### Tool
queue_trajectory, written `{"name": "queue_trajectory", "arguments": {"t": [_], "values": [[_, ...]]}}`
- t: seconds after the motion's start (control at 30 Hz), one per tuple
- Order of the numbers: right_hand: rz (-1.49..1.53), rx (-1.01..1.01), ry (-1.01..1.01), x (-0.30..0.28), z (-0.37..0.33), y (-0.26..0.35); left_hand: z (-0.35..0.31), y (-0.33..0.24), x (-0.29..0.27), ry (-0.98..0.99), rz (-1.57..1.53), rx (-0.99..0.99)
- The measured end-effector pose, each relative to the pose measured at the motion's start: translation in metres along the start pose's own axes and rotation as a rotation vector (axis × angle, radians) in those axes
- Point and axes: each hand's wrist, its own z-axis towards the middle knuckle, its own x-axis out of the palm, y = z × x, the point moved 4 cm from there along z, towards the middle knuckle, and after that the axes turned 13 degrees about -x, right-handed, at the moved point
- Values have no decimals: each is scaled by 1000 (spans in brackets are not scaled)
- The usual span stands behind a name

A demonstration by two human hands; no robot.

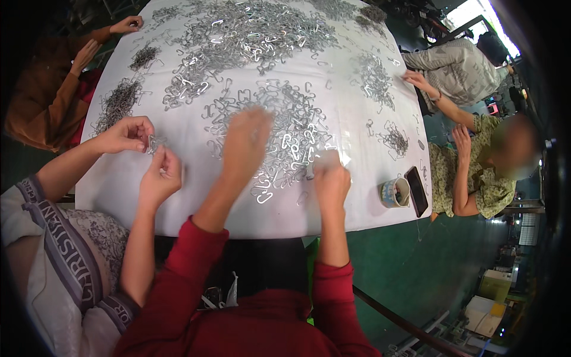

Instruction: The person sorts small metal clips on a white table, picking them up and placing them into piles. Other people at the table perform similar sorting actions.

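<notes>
A loose pile of bent silver wire hooks (285, 128) lies on the white-covered table (196, 220) in front of me. Over the pile's left side is my left hand (247, 140), smeared by motion, so its grip cannot be read. My right hand (332, 181) is at the pile's near right edge, fingers curled closed. A pale, shiny, see-through piece (340, 159), perhaps plastic film, shows at its fingertips; blur hides what it is. To my left, a co-worker's two hands (162, 169) hold a few of the wire hooks.
A larger heap of hooks (250, 35) spreads across the far side, with smaller heaps (376, 80) along both edges. A cup (394, 193) and a black phone (416, 190) stand at the right edge. Other people sit left and right of the table.
</notes>
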Motion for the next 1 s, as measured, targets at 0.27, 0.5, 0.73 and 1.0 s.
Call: {"name": "queue_trajectory", "arguments": {"t": [0.27,0.5,0.73,1.0], "values": [[71,-20,2,11,38,-45,115,96,-164,-257,537,-168],[77,-239,53,44,68,-35,112,265,-252,129,1076,-693],[-54,-296,-46,40,98,-30,110,277,-272,168,1094,-722],[243,-70,419,54,63,-9,107,271,-276,164,1090,-710]]}}
